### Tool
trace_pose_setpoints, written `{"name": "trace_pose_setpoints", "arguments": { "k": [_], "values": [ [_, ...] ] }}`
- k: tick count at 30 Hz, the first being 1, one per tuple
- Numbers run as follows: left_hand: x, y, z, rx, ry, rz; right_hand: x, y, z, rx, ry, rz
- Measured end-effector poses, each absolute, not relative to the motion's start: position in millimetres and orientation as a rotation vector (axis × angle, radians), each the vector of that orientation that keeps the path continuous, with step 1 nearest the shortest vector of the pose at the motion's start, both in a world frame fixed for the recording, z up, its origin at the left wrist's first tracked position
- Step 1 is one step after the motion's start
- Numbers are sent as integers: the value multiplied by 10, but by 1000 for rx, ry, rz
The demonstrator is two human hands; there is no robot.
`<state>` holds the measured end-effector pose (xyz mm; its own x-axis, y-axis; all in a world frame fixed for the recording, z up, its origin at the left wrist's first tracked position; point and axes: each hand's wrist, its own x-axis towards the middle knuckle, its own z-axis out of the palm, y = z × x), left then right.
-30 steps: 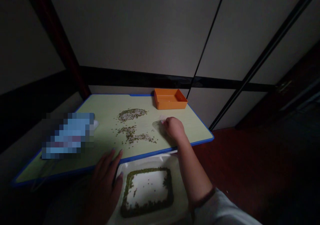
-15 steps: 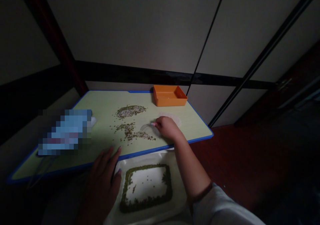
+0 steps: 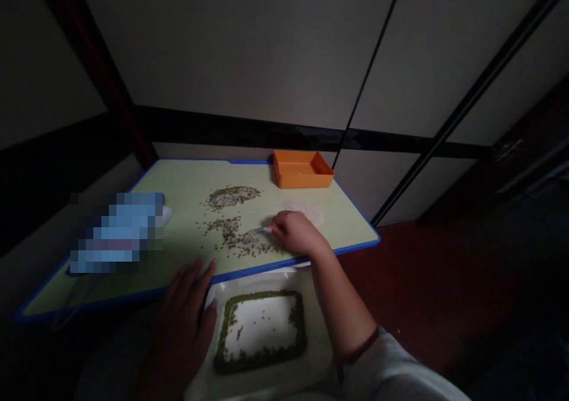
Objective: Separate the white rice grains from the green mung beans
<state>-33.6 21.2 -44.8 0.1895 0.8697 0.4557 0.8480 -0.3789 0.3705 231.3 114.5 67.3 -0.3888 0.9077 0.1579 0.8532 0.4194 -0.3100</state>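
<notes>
My right hand is closed on a thin, clear, curved piece of plastic, its kind unclear. The piece's edge meets a loose scatter of small green beans mixed with pale grains on the table. Behind that scatter lies a second mixed heap. A patch of pale grains spreads just beyond my right hand. Near the table's front edge, my left hand lies with fingers stretched out, beside a white tray. Green beans line the edges of the tray's floor.
An orange open box stands at the table's back right. On the left lies a blurred-out blue object with a white piece behind it. The pale table has a blue rim, and a panelled wall rises behind it.
My right hand has moved left and slightly toward me, bringing the clear piece into the front scatter, whose right part has spread. The pale patch has come into view. My left hand stays put.
</notes>
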Motion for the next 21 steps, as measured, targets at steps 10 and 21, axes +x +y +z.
{"name": "trace_pose_setpoints", "arguments": {
  "k": [10, 21],
  "values": [
    [-320, 213, -465, 2429, 1750, 953, 2714, 1212, 580, -1502, -2180, 442],
    [-325, 200, -425, 2444, 1717, 959, 2856, 1143, 674, -1645, -2156, 426]
  ]
}}
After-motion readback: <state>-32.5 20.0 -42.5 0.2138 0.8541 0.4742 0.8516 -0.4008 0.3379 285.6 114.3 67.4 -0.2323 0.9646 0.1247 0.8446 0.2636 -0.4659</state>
